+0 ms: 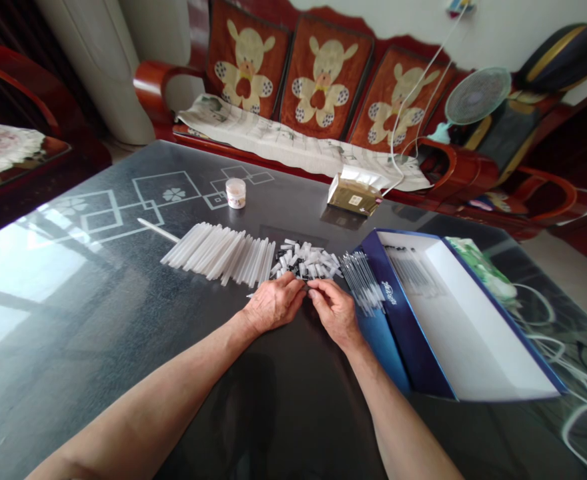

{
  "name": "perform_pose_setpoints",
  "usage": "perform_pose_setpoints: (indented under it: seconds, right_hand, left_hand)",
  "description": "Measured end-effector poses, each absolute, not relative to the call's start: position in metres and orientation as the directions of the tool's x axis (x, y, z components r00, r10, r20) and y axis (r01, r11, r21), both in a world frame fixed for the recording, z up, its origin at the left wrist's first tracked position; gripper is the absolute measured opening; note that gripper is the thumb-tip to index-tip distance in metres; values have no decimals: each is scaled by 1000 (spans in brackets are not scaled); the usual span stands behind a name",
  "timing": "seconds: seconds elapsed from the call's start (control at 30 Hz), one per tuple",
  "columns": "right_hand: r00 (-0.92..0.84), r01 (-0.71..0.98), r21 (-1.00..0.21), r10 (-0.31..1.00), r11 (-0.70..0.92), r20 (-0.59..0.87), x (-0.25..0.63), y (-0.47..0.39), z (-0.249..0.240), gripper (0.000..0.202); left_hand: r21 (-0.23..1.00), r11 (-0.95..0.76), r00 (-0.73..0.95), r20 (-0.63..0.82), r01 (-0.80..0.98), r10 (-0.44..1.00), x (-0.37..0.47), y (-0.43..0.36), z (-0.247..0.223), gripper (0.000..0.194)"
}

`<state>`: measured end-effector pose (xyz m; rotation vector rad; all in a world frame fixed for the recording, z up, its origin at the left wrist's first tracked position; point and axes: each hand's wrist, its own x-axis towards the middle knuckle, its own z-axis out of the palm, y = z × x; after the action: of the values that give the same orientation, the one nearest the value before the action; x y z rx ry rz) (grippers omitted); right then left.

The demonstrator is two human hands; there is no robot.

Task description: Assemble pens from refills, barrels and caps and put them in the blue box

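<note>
My left hand [276,301] is closed, with a thin pointed tip poking out on its left side, probably part of a pen. Close beside it, my right hand [334,312] pinches something small and dark near the left fingertips. Just beyond both hands lies a pile of small white and black caps [307,259]. A row of translucent white tubes [218,252] spreads to the left. Thin refills [362,281] with clear and dark parts lie to the right, against a blue box [473,320] that holds more slim pieces.
A small round tub [235,193] and a tissue box [354,193] stand farther back on the dark table [123,320]. A green and white packet [481,270] and white cables [558,353] lie right of the blue box. Beyond are a red wooden sofa and a fan.
</note>
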<state>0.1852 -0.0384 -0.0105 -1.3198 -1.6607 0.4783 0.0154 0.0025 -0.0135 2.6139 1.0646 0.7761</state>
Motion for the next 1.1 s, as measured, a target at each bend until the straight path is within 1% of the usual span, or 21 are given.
perform_pose_setpoints:
  seconds: [0.23,0.37,0.47,0.57,0.63,0.73,0.87,0.97,1.03,1.1]
  right_hand:
    - [28,422,-885,973,197,231,192,-37,-18,20]
    - [44,374,-915,982,153,182,191,-38,-15,24]
    - [51,440,-882,976,168,211,189,-39,-11,23]
    - [35,568,-795,958,215,284,187,-38,-9,24]
    - [34,620,-751,948,229,316,185,-38,-8,29]
    - [52,619,-753,946,222,321,183,-38,-6,33]
    - [19,568,-789,954,236,298,185,-40,-4,18]
    - [-3,571,-782,953,250,302,187,-40,-4,15]
    - [-12,597,-761,952,253,307,187,-39,-4,17]
    - [-16,625,-739,951,250,308,185,-38,-3,25]
  left_hand:
    - [325,-753,609,447,573,656,15,4,-17,30]
    - [308,-767,616,462,563,638,14,4,-16,30]
    - [301,-777,632,457,553,626,15,2,-13,30]
    - [294,-788,647,452,541,614,15,1,-12,30]
    - [293,-790,650,452,539,611,15,1,-13,30]
    - [291,-781,642,448,553,622,15,1,-14,30]
    - [284,-767,637,433,575,638,15,1,-14,31]
    - [281,-770,642,430,573,634,15,1,-13,31]
    - [281,-776,650,428,565,628,15,1,-12,30]
    - [282,-780,657,423,559,624,15,1,-11,29]
